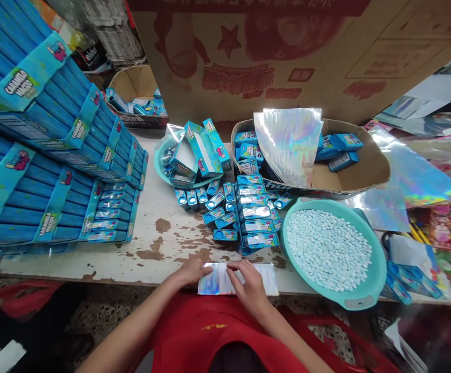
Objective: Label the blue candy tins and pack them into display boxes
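Both hands are at the shiny printed sheet [214,285], which lies right under the fingers at the near edge of the tabletop [186,248]. Here's the relation that counts: its long axis runs left to right, from one hand across to the other, and neither hand is clearly nearer, since both are on it. The left hand [191,272] has the left end, its thumb pointing inward over the upper corner; whether those fingers pinch the edge or merely press on it, I cannot tell. Over to the right hand [250,284], arched above the middle, wrist low, knuckles up, fingers bent and angled leftward with a gap showing between two of them. Do the tips meet on anything? Too small to say. The sheet's right end pokes out beyond that hand, uncovered. Both forearms slant in from the person's sides, framing a red garment [213,336].

Look just past the fingers: a cluster of small blue boxes [254,213], well within reach. Right of the right fingers sits a turquoise basin [379,264] of pale pellets [328,251]. Farther beyond them, a fan of shiny sheets [287,142] leans in a cut-down carton [380,173]. Well off to the left fingers' side, blue display packs [54,150] tower high.
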{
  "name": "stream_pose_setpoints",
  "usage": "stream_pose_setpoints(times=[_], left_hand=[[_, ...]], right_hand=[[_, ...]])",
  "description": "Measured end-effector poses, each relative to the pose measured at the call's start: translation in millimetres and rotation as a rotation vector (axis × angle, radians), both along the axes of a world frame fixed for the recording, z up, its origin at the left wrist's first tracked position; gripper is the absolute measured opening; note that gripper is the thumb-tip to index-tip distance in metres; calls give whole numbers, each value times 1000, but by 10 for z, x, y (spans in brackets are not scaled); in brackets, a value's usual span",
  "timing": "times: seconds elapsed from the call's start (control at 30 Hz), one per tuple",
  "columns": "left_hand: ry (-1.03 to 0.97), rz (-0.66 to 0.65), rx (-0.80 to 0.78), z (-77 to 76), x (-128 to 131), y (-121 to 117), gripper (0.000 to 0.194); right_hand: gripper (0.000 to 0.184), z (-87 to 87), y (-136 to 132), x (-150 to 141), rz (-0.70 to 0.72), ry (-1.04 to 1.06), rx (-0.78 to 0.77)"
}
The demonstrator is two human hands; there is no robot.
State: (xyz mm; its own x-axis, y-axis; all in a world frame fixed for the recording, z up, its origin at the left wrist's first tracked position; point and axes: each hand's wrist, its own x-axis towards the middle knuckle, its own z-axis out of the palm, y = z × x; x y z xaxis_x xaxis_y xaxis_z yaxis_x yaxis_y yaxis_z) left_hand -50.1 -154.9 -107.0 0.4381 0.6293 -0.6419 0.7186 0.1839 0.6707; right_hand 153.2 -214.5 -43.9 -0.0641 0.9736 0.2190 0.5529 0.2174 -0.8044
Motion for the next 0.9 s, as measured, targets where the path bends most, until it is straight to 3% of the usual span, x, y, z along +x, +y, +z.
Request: stream_pose_setpoints(times=[0.07, 0.17, 0.3, 0.5, 0.73, 0.9], left_hand=[[-79, 25, -82, -25, -79, 9, 24], [-141, 116, -144, -13, -158, -15, 31], [-223, 301, -141, 14, -137, -62, 27], [-179, 320, -48, 64, -76, -53, 23], [-77, 302, 65, 128, -3, -38, 17], [-1, 261, 112, 117, 41, 20, 17]], right_hand=[[13, -221, -48, -42, -44, -8, -94], [17, -413, -15, -58, -44, -52, -116], [23, -527, 55, -178, 43, -185, -22], [28, -682, 48, -368, 102, -409, 16], [32, -717, -56, -276, 151, -514, 122], [25, -547, -92, -247, 162, -523, 166]])
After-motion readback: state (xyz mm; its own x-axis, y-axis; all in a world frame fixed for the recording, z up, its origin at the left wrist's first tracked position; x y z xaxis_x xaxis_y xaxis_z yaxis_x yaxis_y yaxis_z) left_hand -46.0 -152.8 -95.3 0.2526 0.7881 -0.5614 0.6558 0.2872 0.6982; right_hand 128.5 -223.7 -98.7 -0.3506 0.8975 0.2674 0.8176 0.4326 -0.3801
